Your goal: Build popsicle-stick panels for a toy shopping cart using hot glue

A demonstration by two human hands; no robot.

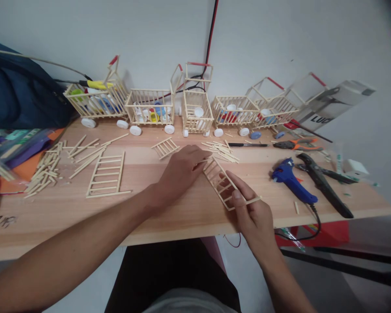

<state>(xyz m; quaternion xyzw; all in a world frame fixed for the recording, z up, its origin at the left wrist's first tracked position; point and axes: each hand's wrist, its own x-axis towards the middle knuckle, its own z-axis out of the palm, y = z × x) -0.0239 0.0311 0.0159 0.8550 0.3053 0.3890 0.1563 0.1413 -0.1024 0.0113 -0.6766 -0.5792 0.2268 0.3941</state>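
While the right hand (256, 212) is grasping the stick frame (216, 190), the left hand (182, 168) is pinching a thin rod (201, 163) at its far edge, bare tabletop (258, 173) extending to its right

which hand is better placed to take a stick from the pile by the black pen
Probably the left hand: it is right beside the stick pile, while the right hand is farther off, holding the ladder-like frame.
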